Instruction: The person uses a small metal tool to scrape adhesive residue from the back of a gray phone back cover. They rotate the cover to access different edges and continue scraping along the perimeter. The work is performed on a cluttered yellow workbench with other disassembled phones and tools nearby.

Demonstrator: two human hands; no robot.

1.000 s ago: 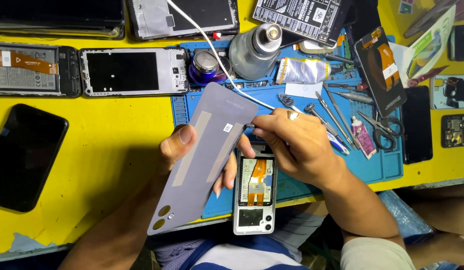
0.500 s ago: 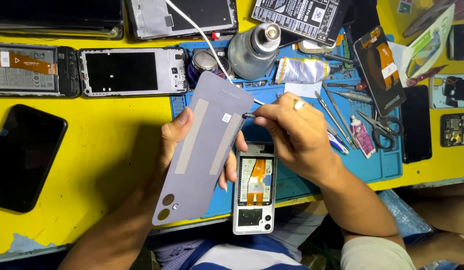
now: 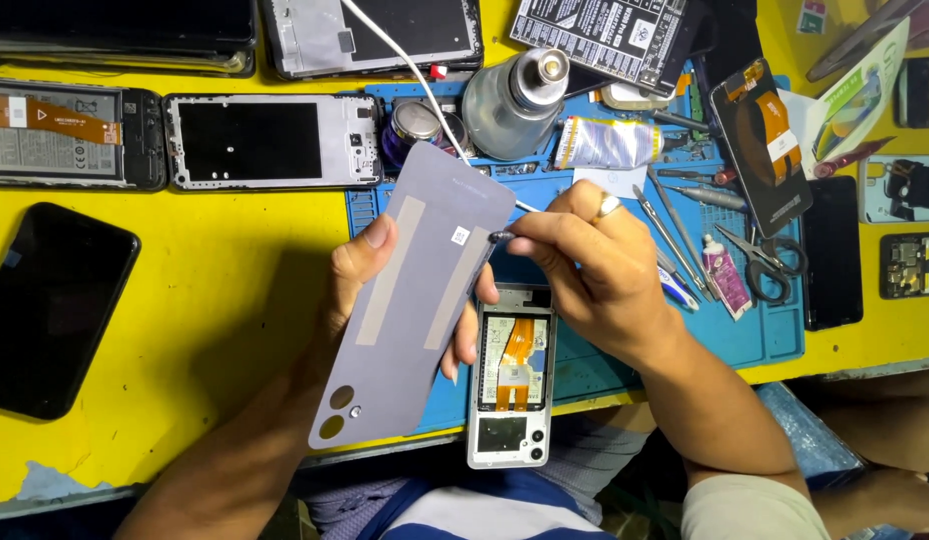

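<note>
Left hand (image 3: 360, 270) grips the lilac back cover (image 3: 420, 290), right hand (image 3: 595, 260) pinching a slim tool (image 3: 504, 237) against its edge, seemingly cleaning adhesive; steady strokes needed.

Back cover (image 3: 415, 290) above opened phone (image 3: 510, 385)

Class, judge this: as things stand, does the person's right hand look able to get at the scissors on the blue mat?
Probably yes. The right hand hovers just left of the scissors, with only flat tools between them. But its fingertips pinch something small at the lilac back cover, so they are occupied.
</note>
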